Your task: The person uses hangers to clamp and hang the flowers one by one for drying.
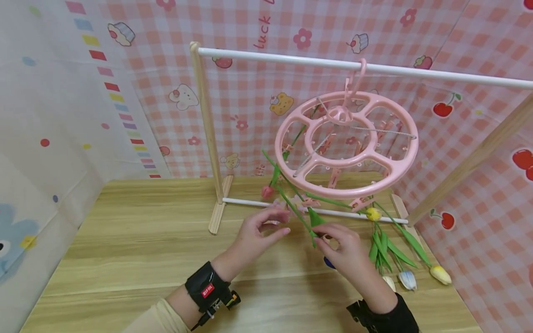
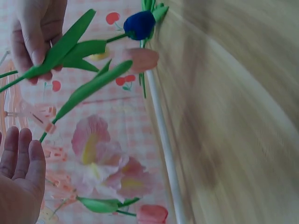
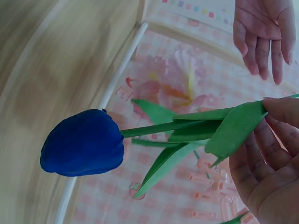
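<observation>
Two bare hands come through on my feed above a wooden table, and I read it from left to right. At the left, a wooden post stands on its foot, carrying one end of a white rail. Next comes the left hand, with a black wrist strap behind it; its fingers are extended and slightly bent, with nothing gripped that I can see. Just beyond it a pinkish-red tulip hangs bloom down, beside a pale pink flower with yellow in its petals.

To the right of those, I have the blue tulip in the right hand, whose thumb and fingers pinch it at the stem and leaves. From the right wrist camera, its bloom sticks out clear of the fingers, and the left hand is apart from it. Above, a round pink clip hanger hooks over the white rail. Further right, a yellow tulip shows in front of the lower rail. On the table beyond the right hand lie a blue-and-white tulip and a pale yellow tulip, near the right-hand wooden post
</observation>
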### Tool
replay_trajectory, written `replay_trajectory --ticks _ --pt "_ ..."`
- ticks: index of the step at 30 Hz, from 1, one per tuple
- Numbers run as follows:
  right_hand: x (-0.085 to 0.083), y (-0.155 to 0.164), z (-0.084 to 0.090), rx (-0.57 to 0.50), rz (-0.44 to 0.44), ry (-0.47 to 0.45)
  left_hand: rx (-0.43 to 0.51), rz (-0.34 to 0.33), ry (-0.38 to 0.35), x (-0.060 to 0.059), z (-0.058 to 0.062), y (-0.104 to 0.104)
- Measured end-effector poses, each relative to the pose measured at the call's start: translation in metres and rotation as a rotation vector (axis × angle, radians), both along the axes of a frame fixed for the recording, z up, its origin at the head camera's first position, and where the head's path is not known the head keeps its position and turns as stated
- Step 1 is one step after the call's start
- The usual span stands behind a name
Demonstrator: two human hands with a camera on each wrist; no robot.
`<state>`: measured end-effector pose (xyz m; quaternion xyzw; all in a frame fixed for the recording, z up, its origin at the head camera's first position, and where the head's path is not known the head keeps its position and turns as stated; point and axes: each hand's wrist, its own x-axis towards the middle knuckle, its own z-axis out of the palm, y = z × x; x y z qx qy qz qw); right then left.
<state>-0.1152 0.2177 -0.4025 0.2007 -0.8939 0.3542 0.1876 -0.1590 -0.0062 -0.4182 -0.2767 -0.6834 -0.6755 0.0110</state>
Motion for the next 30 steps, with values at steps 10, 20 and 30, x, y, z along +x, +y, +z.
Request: replay_trajectory --ticks 10,20,30 --pt "-0.003 -0.014 0.004 0.014 0.021 0.074 0.104 0.023 -0.028 0.007 0.006 0.008" --pt "-0.004 -0.020 0.002 0.012 0.023 0.037 0.153 0.093 -0.062 0.011 0.012 0.010" --pt "-0.004 -0.024 0.001 0.004 0.050 0.060 0.152 0.109 -0.042 0.012 0.009 0.011"
